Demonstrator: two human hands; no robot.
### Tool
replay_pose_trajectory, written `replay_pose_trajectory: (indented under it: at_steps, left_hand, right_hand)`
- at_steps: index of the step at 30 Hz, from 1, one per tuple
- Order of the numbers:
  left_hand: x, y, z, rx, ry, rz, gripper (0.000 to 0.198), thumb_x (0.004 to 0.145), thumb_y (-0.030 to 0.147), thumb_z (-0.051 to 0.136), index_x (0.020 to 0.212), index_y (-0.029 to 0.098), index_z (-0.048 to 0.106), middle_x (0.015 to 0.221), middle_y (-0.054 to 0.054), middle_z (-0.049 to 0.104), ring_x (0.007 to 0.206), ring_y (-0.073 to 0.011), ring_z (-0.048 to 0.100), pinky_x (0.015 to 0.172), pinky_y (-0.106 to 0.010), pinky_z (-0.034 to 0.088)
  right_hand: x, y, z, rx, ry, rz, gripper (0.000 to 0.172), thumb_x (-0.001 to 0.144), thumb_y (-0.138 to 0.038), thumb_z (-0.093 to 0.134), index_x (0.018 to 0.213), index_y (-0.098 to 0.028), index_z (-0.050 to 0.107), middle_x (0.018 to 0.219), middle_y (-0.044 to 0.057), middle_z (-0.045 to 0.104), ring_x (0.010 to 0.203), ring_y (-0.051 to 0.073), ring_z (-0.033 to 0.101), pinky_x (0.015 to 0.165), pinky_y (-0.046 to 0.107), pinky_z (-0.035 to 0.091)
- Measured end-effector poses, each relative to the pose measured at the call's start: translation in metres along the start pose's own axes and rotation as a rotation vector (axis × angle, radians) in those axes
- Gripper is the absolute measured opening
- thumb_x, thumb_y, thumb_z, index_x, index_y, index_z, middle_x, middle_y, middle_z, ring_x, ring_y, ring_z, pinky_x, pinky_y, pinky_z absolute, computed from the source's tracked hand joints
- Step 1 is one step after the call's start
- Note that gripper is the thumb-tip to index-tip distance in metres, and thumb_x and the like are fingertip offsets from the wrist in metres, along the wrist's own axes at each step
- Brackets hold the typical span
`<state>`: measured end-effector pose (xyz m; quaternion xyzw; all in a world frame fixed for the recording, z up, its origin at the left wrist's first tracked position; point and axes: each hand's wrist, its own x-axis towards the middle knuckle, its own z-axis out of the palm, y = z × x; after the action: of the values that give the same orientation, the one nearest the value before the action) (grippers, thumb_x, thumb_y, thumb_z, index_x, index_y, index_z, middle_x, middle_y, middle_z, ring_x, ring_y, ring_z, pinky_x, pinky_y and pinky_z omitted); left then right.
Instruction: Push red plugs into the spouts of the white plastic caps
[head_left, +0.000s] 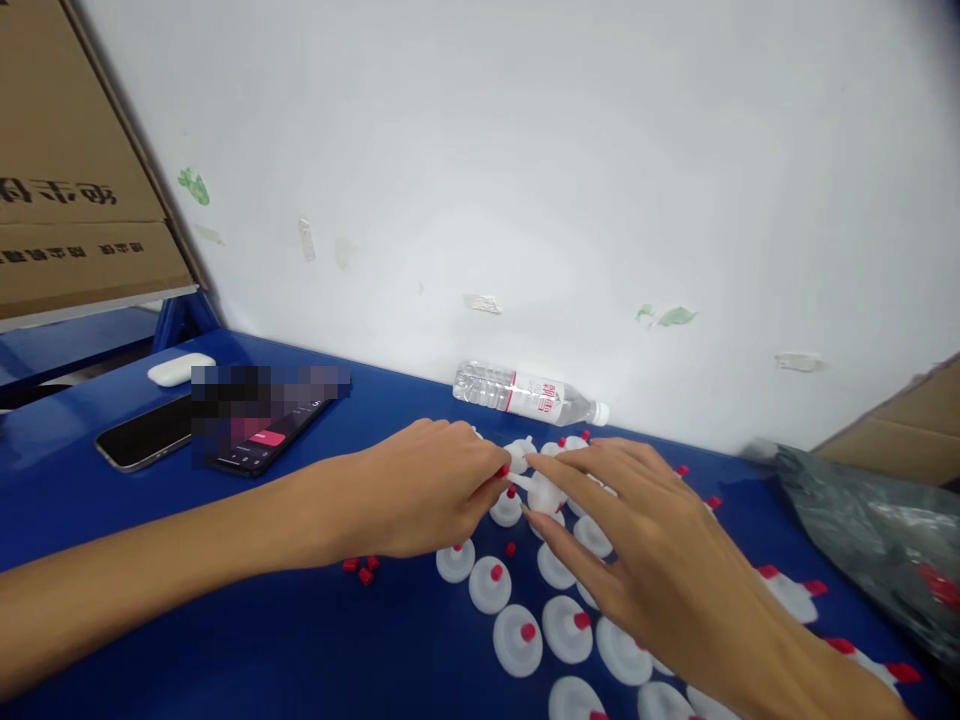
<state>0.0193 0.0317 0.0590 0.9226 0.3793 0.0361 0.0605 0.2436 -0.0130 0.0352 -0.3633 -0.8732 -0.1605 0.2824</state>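
Observation:
My left hand (427, 485) is closed, its fingertips pinching a small red cap (503, 470) at the tip of a white nozzle. That nozzle belongs to a white plastic nozzle lid (545, 493), gripped between the thumb and fingers of my right hand (637, 520). Below and around both hands, several similar round white lids with red tips (517, 640) lie on the blue tabletop (300, 640). One loose red cap (511, 549) rests among them. Several more red caps (365, 575) sit under my left wrist. My right hand covers part of the lids.
A clear water bottle (532, 393) lies on its side against the white wall. Two phones (262, 430) and a white case (181, 369) are at the left. On the right are a dark plastic bag (870, 530) and more red-tipped white pieces (787, 595). A cardboard box (82, 160) stands at upper left.

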Motion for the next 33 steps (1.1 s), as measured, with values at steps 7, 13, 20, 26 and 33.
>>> replay_pose_trajectory:
  at_steps: [7, 13, 20, 26, 33]
  left_hand:
    - [-0.001, 0.008, -0.001, -0.042, -0.048, -0.007, 0.029, 0.105, 0.03, 0.039, 0.091, 0.021, 0.064, 0.073, -0.003, 0.064, 0.063, -0.0194, 0.06, 0.056, -0.033, 0.033]
    - [-0.002, 0.009, -0.004, -0.091, -0.075, -0.033, 0.034, 0.105, 0.037, 0.035, 0.093, 0.023, 0.063, 0.074, -0.002, 0.062, 0.064, -0.0195, 0.059, 0.056, -0.032, 0.033]
    - [0.006, 0.002, -0.015, -0.502, -0.269, -0.063, 0.025, 0.1, 0.032, 0.044, 0.083, 0.019, 0.058, 0.063, 0.003, 0.052, 0.054, -0.0125, 0.047, 0.05, -0.027, 0.034]
    - [0.014, -0.011, -0.014, -0.955, -0.522, -0.074, 0.024, 0.098, 0.03, 0.053, 0.077, 0.018, 0.058, 0.063, 0.005, 0.046, 0.056, -0.0092, 0.041, 0.051, -0.02, 0.035]
    - [0.017, -0.021, -0.014, -1.25, -0.585, -0.213, 0.023, 0.095, 0.029, 0.055, 0.084, 0.015, 0.069, 0.064, 0.004, 0.044, 0.048, -0.006, 0.031, 0.042, -0.021, 0.017]
  right_hand:
    - [0.0, -0.002, 0.0, 0.015, 0.004, -0.009, 0.029, 0.099, -0.02, 0.06, 0.128, -0.015, 0.063, 0.111, 0.005, 0.071, 0.098, 0.022, 0.065, 0.1, 0.044, 0.044]
    - [0.0, -0.001, 0.0, 0.01, 0.011, -0.008, 0.03, 0.098, -0.02, 0.061, 0.127, -0.015, 0.063, 0.11, 0.005, 0.071, 0.097, 0.022, 0.065, 0.098, 0.044, 0.044]
    - [0.0, 0.0, -0.001, -0.017, -0.01, -0.019, 0.032, 0.098, -0.017, 0.059, 0.13, -0.017, 0.061, 0.113, 0.006, 0.07, 0.099, 0.022, 0.066, 0.094, 0.044, 0.047]
    - [0.0, 0.0, 0.001, -0.011, -0.016, -0.009, 0.029, 0.098, -0.018, 0.059, 0.127, -0.017, 0.062, 0.113, 0.006, 0.07, 0.1, 0.022, 0.066, 0.096, 0.044, 0.048]
    - [-0.001, 0.003, -0.001, -0.041, 0.005, -0.005, 0.029, 0.099, -0.021, 0.059, 0.128, -0.017, 0.061, 0.111, 0.005, 0.071, 0.097, 0.021, 0.066, 0.096, 0.044, 0.046]
